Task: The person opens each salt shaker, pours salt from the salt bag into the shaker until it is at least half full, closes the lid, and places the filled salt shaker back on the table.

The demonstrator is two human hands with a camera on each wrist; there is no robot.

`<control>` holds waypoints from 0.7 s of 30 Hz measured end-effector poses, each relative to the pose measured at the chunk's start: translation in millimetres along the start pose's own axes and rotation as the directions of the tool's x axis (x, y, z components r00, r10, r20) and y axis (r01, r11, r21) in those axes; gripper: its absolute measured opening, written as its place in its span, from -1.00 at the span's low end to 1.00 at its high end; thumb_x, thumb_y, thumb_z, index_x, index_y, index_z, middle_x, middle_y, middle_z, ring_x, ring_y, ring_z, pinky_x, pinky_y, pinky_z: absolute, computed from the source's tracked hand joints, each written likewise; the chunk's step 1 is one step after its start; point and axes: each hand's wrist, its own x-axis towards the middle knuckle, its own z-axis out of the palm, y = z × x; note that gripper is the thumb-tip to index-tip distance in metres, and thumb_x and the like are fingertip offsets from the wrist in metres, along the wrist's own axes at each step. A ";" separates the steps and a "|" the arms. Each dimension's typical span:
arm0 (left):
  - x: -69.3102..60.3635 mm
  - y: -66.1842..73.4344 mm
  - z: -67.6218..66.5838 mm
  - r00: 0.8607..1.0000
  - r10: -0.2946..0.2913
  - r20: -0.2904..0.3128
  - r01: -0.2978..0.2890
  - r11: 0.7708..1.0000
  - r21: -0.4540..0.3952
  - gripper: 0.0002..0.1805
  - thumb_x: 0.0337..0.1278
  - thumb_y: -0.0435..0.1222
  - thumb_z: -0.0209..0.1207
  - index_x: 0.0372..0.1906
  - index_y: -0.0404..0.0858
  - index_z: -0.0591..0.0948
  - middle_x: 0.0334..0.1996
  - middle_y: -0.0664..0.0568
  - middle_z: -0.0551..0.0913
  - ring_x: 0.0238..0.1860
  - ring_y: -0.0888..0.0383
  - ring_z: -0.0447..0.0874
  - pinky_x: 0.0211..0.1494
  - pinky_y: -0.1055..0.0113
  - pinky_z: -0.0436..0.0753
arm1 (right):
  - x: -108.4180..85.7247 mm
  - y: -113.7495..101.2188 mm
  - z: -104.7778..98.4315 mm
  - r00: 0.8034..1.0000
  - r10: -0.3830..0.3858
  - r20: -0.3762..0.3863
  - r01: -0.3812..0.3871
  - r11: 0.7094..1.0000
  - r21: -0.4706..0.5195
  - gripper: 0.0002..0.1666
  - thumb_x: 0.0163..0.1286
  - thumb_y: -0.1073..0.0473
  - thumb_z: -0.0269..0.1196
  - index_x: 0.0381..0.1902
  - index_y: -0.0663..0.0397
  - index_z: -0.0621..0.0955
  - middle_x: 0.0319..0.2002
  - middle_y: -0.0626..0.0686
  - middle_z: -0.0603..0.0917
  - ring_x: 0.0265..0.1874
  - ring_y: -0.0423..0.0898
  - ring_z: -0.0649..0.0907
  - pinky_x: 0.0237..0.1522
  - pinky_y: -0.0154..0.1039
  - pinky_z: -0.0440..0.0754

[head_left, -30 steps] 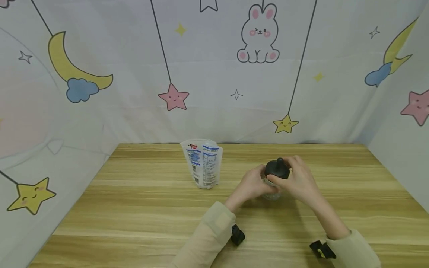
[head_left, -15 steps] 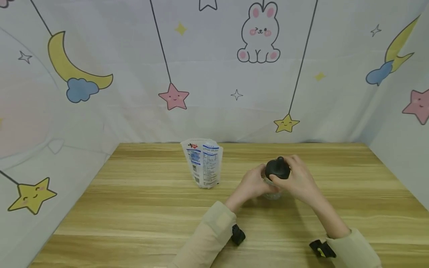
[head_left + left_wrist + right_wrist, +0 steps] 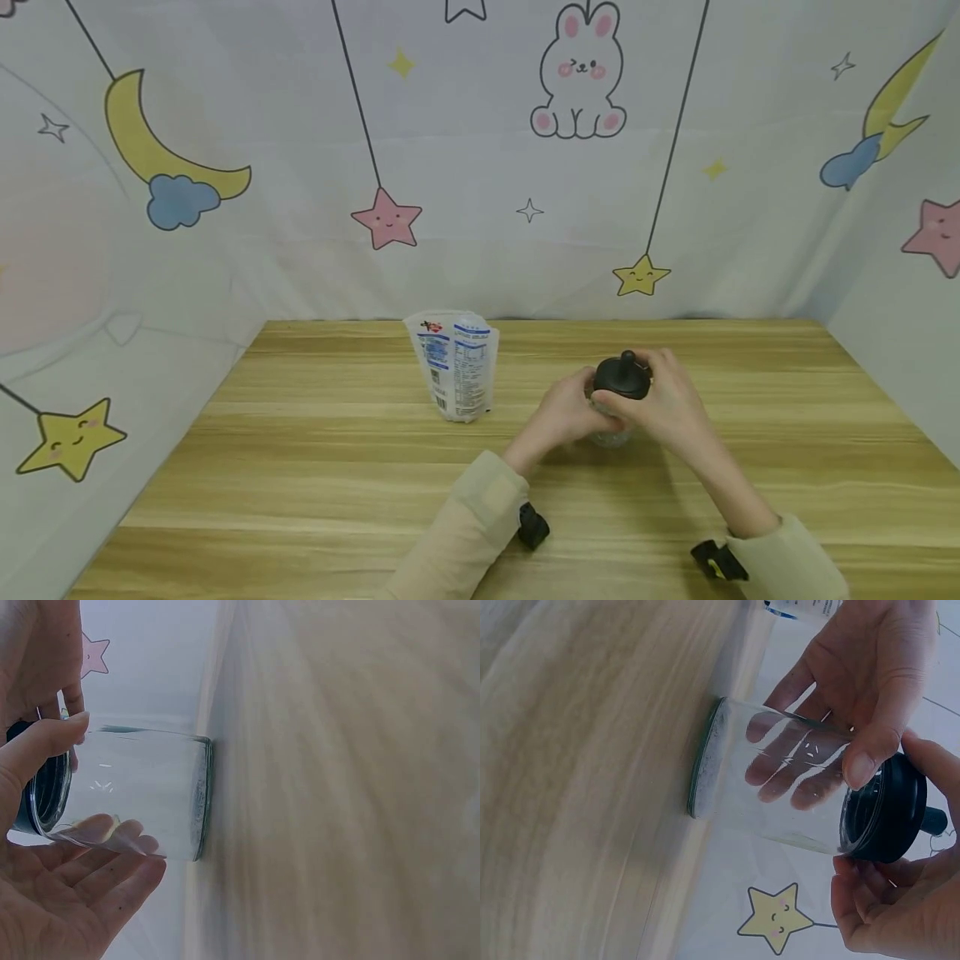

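Note:
A clear glass jar [image 3: 142, 787] stands upright on the wooden table, with a black knobbed lid [image 3: 621, 378] on its mouth. My left hand [image 3: 567, 407] holds the jar from the left, its thumb near the neck and its fingers round the far side of the glass. On the right, my right hand [image 3: 667, 404] grips the lid's rim between thumb and fingers. In the right wrist view the lid [image 3: 892, 810] sits straight on the jar. Whitish grey shows at the jar's base; I cannot tell whether that is glass or contents.
A white stand-up pouch [image 3: 459, 367] with blue and red print stands left of the jar, apart from both hands. The wooden table [image 3: 315, 483] ends at a white printed curtain [image 3: 480, 267] behind. Black wrist mounts [image 3: 532, 527] hang by the sleeves.
My right thumb has shifted slightly left along the lid's rim. The left hand, the jar and the pouch stay in place.

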 end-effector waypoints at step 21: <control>-2.3 -0.9 0.5 1.000 0.001 0.006 -0.001 0.999 -0.040 -0.40 -0.13 -0.12 0.44 0.12 -0.08 0.53 0.06 0.03 0.65 0.10 0.05 0.60 0.08 0.18 0.58 | -1.2 0.3 -0.4 0.998 -0.069 0.009 0.070 0.997 -0.045 -0.16 0.20 -0.08 0.37 0.22 0.42 0.40 0.05 0.33 0.46 -0.04 0.23 0.52 -0.11 0.07 0.52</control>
